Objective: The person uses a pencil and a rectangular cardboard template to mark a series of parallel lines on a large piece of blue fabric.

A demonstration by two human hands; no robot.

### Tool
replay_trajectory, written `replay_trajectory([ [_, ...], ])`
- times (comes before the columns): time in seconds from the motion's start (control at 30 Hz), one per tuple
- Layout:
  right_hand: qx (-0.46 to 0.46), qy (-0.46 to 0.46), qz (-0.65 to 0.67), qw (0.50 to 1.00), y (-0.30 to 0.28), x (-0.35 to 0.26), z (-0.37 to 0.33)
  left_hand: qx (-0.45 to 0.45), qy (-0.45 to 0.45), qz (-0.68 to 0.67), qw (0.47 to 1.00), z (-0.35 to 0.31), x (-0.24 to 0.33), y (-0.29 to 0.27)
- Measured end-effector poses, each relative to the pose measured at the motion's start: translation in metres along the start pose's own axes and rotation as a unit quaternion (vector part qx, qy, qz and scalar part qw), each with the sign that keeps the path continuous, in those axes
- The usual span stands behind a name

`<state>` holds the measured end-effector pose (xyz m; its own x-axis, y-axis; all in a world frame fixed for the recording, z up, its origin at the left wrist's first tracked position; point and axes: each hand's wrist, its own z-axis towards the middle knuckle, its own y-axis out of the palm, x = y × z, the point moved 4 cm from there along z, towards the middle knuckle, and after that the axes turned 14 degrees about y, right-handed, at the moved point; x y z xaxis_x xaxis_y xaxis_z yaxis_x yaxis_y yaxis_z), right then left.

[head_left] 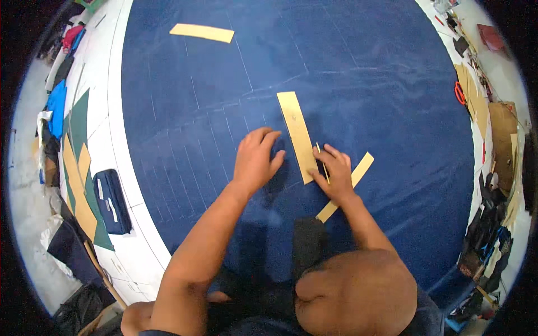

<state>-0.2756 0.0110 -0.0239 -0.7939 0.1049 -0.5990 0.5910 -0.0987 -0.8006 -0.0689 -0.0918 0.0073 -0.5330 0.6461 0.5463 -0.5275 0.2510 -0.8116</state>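
Observation:
A large dark blue cloth (224,67) lies spread out, with thin pale lines marked over it. Across its middle rests a tan card strip (294,129). My right hand (335,171) is at the strip's lower right end, the thumb against that end and a thin yellow pencil (327,172) held between the fingers. Left of the strip, my left hand (256,158) is slightly curled, fingers apart, with nothing in it; it does not touch the strip. A second tan strip (361,171) passes under my right wrist, partly hidden.
A third tan strip (202,32) lies on the far part of the cloth. Near my bent knee (358,291) is a dark fabric piece (307,241). On the left are a dark blue case (111,201) and card pieces (84,207); orange-handled scissors (459,93) lie at the right edge.

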Motion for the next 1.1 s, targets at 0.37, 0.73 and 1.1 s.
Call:
replay_trajectory([
  [0.37,-0.002,-0.017,-0.026,1.000,0.002,-0.001,-0.005,-0.186,0.020,0.123,0.975,0.054,-0.012,0.029],
  [0.73,-0.007,-0.018,-0.028,0.999,0.004,-0.002,-0.003,-0.156,0.002,0.077,0.985,0.052,-0.019,0.025],
  [1.1,-0.010,-0.015,-0.028,0.999,0.005,0.001,-0.005,-0.134,0.016,0.065,0.989,0.050,-0.019,0.026],
])
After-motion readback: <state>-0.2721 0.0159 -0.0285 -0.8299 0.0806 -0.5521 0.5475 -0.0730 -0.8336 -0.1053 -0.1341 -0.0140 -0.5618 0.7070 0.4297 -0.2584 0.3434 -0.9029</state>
